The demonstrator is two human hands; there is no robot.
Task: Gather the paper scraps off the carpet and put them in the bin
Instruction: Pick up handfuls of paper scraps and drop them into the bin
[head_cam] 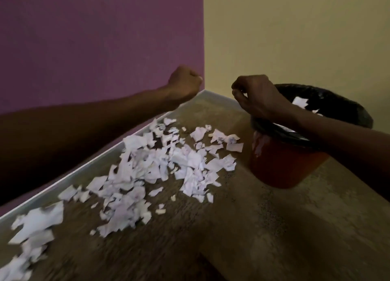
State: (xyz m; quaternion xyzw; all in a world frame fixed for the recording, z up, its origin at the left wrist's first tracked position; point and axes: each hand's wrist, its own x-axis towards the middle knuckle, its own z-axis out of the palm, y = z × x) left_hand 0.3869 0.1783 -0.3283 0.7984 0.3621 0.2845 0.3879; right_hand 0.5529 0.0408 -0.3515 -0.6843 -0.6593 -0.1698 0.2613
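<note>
Torn white scraps (160, 166) beside lined red bin (282, 164)

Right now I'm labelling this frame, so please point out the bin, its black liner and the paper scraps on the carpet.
bin (280, 166), head view, on its red side wall.
black liner (346, 105), head view, on the far rim.
paper scraps (179, 158), head view, on the middle of the pile.

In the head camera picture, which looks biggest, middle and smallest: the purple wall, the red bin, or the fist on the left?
Largest to smallest, as they look in this view:
1. purple wall, filling the upper left
2. red bin with its black liner
3. left hand, a closed fist

The hand is nearer the camera, so it looks bigger than it really is.
</note>
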